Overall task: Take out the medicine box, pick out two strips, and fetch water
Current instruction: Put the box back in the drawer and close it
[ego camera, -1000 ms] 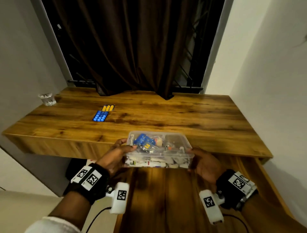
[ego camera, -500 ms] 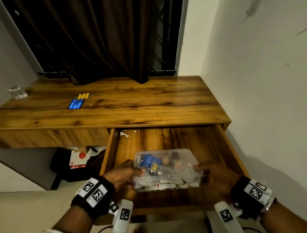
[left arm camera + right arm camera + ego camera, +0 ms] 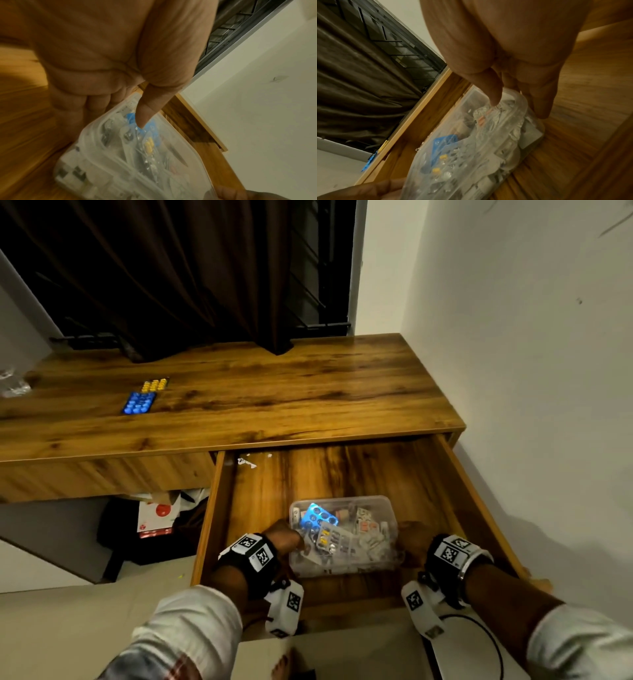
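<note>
Inside the open drawer, both hands grip the clear medicine box (strips jumbled inside).

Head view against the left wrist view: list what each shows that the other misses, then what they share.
Head only: the blue strip and yellow strip on the desk top, the glass, both wristbands. Left wrist only: the left thumb laid over the box rim. Shared: the medicine box in the drawer, held by both hands.
</note>
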